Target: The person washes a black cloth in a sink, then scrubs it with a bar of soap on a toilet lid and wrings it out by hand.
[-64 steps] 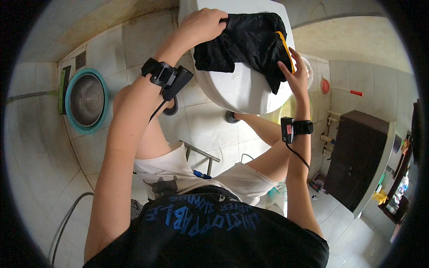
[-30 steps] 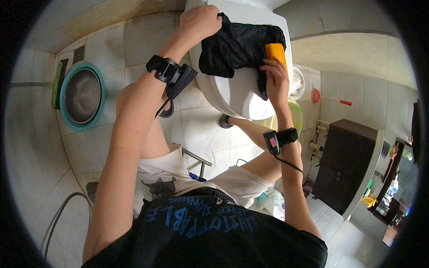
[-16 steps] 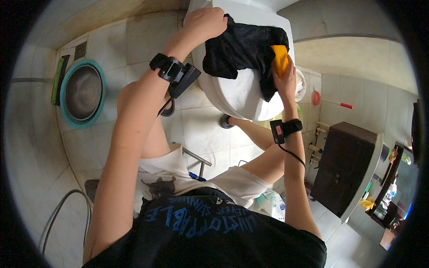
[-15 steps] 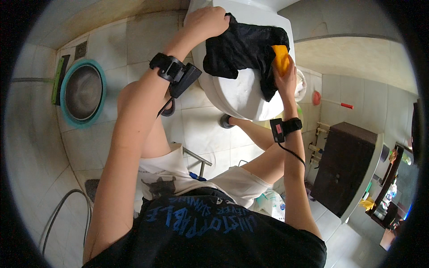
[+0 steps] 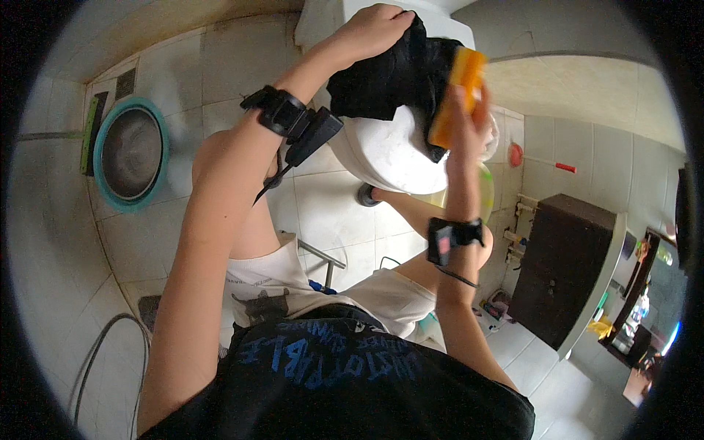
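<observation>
A black cloth, perhaps a garment, lies bunched over the white toilet lid. At the cloth's far edge my left hand is closed, with a fold pinched in its fingers. My right hand is blurred by motion and grips an oblong orange block over the cloth's right side. Whether the block is a soap bar or a brush does not show. Its underside and the cloth beneath it are partly hidden.
A teal-rimmed basin stands on the tiled floor at the left, beside a green-edged tool. To the right are a dark cabinet and a red-handled plunger-like tool. A hose curls at the lower left.
My right hand has turned the orange block more lengthwise, and its forearm has swung left. My left hand has shifted right, pulling the cloth's far edge with it.
</observation>
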Motion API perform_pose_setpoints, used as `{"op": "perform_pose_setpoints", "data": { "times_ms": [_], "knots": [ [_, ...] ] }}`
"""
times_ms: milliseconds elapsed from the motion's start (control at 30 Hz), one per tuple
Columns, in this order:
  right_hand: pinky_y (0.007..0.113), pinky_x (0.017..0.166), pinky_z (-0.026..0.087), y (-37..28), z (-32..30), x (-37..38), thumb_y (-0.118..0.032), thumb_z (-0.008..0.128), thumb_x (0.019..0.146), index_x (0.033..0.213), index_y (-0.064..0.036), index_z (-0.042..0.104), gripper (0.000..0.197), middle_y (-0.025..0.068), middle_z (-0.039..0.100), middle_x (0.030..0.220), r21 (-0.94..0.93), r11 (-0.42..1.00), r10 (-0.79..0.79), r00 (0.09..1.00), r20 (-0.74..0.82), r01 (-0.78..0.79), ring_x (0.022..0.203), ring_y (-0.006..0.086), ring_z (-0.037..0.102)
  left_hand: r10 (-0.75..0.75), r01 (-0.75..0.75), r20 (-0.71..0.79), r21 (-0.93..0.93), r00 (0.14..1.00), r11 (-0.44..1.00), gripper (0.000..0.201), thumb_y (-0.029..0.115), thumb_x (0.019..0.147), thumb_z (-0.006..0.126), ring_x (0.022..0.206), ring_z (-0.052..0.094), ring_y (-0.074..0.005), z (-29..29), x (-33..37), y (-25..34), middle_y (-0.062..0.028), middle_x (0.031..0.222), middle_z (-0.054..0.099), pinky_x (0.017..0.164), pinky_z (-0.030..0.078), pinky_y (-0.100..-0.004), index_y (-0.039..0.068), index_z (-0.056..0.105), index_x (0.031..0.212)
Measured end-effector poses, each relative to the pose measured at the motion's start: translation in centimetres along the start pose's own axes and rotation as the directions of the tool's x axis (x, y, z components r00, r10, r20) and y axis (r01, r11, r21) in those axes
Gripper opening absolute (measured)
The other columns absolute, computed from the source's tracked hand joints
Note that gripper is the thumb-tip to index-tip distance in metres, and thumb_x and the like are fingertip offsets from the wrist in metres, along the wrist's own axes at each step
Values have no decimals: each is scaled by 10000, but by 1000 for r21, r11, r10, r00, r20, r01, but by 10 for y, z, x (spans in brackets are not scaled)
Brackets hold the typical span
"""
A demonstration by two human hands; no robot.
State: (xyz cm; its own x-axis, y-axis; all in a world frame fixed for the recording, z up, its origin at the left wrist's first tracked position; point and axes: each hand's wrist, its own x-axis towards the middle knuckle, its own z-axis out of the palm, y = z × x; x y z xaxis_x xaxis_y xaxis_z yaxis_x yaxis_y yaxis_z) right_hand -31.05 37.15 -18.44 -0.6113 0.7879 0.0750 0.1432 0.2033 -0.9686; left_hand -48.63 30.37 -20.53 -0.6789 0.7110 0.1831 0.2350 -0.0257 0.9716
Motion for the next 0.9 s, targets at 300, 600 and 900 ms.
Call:
{"op": "perform_pose_setpoints", "data": {
  "times_ms": [300, 600, 900],
  "knots": [
    [378, 830, 426, 43, 36, 30, -313, 656, 818, 1338, -69, 400, 628, 214, 503, 1056, -715, 665, -333, 943, -24, 217, 957, 318, 501, 74, -102, -116, -251, 990, 963, 304, 255, 899, 488, 739, 582, -187, -18, 1, 25, -114, 784, 629, 679, 444, -336, -30, 590, 872],
    [420, 842, 426, 56, -8, 59, -352, 633, 822, 1327, -164, 434, 574, 219, 523, 1060, -778, 594, -271, 962, 46, 205, 983, 352, 503, 150, -149, -28, -368, 988, 918, 325, 259, 929, 476, 816, 527, -116, -28, -7, 37, -45, 846, 611, 741, 410, -266, -49, 581, 924],
    [403, 801, 460, 66, -66, 74, -411, 589, 847, 1322, -210, 440, 537, 183, 528, 1052, -940, 307, -221, 972, 78, 146, 986, 329, 540, 21, -20, -54, 17, 998, 1000, 314, 275, 884, 501, 771, 598, -302, -30, -3, 25, -222, 826, 595, 685, 449, -365, -27, 570, 940]
  ]
}}
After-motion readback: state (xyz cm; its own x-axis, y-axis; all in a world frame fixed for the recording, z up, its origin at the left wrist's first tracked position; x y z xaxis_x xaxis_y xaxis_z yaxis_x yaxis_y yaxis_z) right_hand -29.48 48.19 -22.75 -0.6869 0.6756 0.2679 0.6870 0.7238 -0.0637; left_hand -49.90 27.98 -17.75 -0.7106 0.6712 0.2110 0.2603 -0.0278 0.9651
